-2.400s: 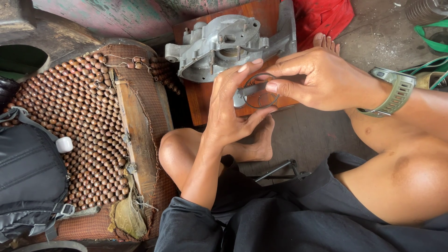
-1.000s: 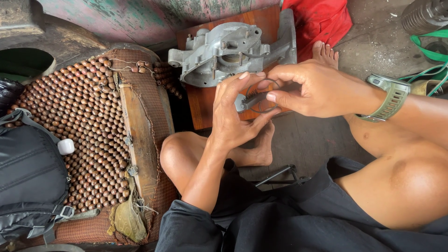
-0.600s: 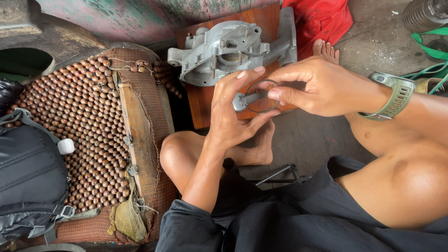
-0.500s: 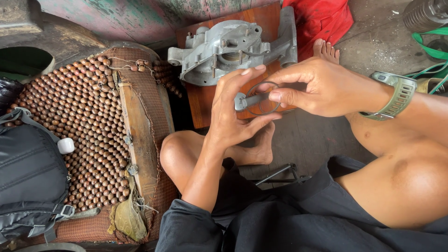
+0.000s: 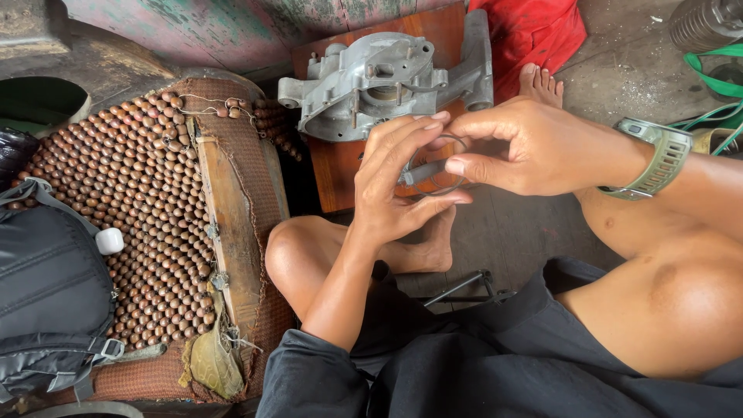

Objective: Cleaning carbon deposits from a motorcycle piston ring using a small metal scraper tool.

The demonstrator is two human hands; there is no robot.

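Observation:
My left hand (image 5: 398, 186) and my right hand (image 5: 534, 147) meet in front of me over my crossed legs. Between their fingertips they pinch a small grey metal pin (image 5: 422, 172) and a thin metal ring (image 5: 433, 162) around it. A watch with a pale green strap (image 5: 658, 155) is on my right wrist. Just beyond the hands a grey cast metal engine casing (image 5: 371, 77) lies on a reddish-brown wooden board (image 5: 340, 166).
A wooden-bead seat cover (image 5: 131, 201) lies at the left, with a dark backpack (image 5: 46, 286) on it. A red cloth (image 5: 534, 31) is behind the board. Green straps (image 5: 712, 70) and a ribbed metal part (image 5: 704, 19) sit at the far right. A thin metal tool (image 5: 464, 286) lies on the concrete floor.
My hands have stayed together, turning the small pin and ring slightly between the fingers. The casing and board have not moved.

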